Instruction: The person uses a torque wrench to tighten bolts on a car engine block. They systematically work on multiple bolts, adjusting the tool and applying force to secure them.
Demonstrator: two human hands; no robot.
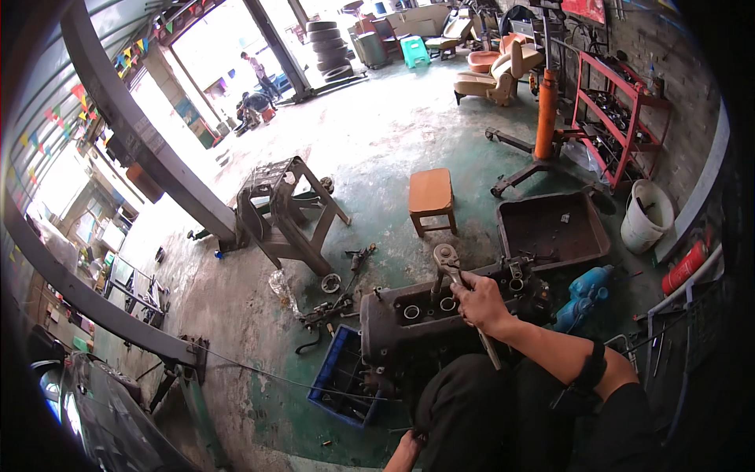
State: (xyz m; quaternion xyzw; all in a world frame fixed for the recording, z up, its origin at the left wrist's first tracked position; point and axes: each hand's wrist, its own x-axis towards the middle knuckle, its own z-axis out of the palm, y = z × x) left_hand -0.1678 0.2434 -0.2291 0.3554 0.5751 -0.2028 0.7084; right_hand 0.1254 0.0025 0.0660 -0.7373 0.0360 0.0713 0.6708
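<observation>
My right hand [485,307] is closed round the handle of a metal ratchet wrench [447,256]. The wrench's round head is up and away from me, and its handle end sticks out below my hand. From the head a shaft [436,285] runs down into the top of a dark engine block [401,334] in front of my knees. Pale round openings show along the block's top. Low in the view, my left hand [406,451] is beside my dark-trousered knee, its fingers mostly hidden.
A blue crate [344,366] with metal parts stands left of the block. Beyond lie an orange-topped stool [431,193], a dark metal stand [275,208] and a rust-brown tray [550,236]. Blue bottle jacks [586,291] and a white bucket [647,216] are at right. Two people are far off.
</observation>
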